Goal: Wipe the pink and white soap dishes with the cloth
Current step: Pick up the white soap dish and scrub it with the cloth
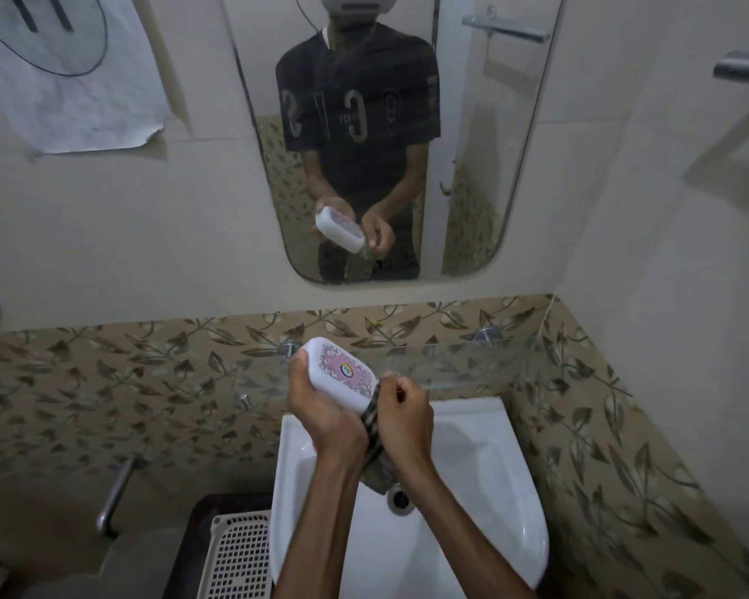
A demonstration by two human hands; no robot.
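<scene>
A wall mirror (385, 136) fills the upper middle of the view and reflects the person holding the same things in front of a dark shirt. Below it a white sink (485, 482) stands against leaf-patterned tiles, with a clear glass shelf (472, 361) just above its back edge and a white perforated basket (238, 555) at its left side. Over the basin, the left hand (321, 408) is wrapped around the white soap dish (342, 373), which is tilted with its pink patterned lid facing up. The right hand (403, 419) is closed on a striped cloth (375, 430), pressing it against the dish's near end; the cloth hangs down between the wrists.
</scene>
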